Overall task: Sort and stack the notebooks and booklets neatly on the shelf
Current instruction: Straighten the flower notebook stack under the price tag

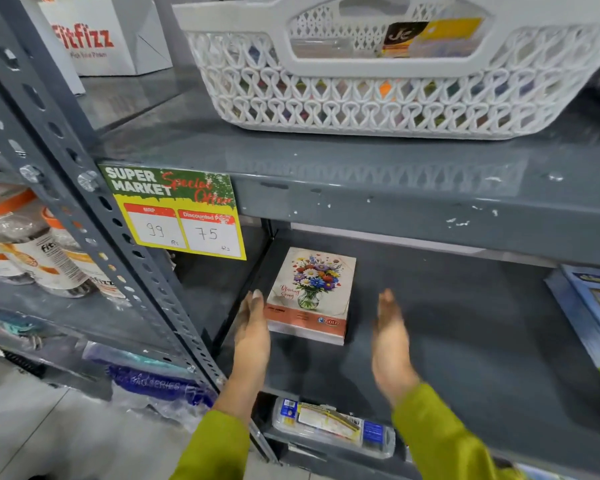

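Note:
A small stack of notebooks with a flower-vase cover lies flat on the grey middle shelf, near its left end. My left hand is flat and upright against the stack's left edge, fingers straight. A little to the right of the stack, my right hand is held edge-on with its palm facing left, blurred and holding nothing; a gap separates it from the stack. At the shelf's far right lie blue booklets, partly cut off by the frame.
A white lattice basket with small items stands on the upper shelf. A price tag hangs from that shelf's front edge. The perforated steel upright runs left of my hand. Jars fill the left bay; a wrapped pack lies below.

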Tool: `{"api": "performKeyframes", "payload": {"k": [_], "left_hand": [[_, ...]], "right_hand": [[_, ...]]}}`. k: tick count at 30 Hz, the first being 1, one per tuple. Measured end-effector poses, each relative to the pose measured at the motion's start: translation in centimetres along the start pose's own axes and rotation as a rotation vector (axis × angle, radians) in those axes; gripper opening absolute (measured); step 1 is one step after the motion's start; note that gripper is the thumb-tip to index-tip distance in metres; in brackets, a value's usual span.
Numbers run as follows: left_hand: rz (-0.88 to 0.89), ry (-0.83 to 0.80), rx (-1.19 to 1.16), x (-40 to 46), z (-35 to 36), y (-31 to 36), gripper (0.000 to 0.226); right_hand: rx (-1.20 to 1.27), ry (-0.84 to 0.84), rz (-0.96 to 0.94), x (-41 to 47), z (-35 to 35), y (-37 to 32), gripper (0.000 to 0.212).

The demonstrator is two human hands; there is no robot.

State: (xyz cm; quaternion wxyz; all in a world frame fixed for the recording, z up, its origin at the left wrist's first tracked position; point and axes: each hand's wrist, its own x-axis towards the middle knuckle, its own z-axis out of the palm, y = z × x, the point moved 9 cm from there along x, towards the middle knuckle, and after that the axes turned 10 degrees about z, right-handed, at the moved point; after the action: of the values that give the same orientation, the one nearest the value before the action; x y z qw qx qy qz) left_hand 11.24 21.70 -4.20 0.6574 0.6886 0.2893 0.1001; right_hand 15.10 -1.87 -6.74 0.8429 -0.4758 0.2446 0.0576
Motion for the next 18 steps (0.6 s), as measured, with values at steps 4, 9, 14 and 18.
{"api": "performKeyframes", "payload": {"k": [4,9,14,18], "left_hand": [[-0.108,-0.078,-0.022,1.9,1.7,-2.1,0.078],[-0.103,-0.151,0.078,2.1,2.9,-2.3,0.077],[-0.165,-0.169,0.092,3.0,3.1,-2.8,0.086],[-0.12,-0.212,0.114,3.3,3.3,-3.1,0.074]], "right_hand": [[-0.311,-0.057,0.101,-2.2,-0.3,4.8,0.061],[-0.269,-0.135,0.187,-1.7,2.2,6.7,0.068],[-0.249,-0.136,0.199,-1.9,2.3,6.8,0.061],[-0.287,-0.109,0.214,-1.5,2.2,6.8,0.055]]}}
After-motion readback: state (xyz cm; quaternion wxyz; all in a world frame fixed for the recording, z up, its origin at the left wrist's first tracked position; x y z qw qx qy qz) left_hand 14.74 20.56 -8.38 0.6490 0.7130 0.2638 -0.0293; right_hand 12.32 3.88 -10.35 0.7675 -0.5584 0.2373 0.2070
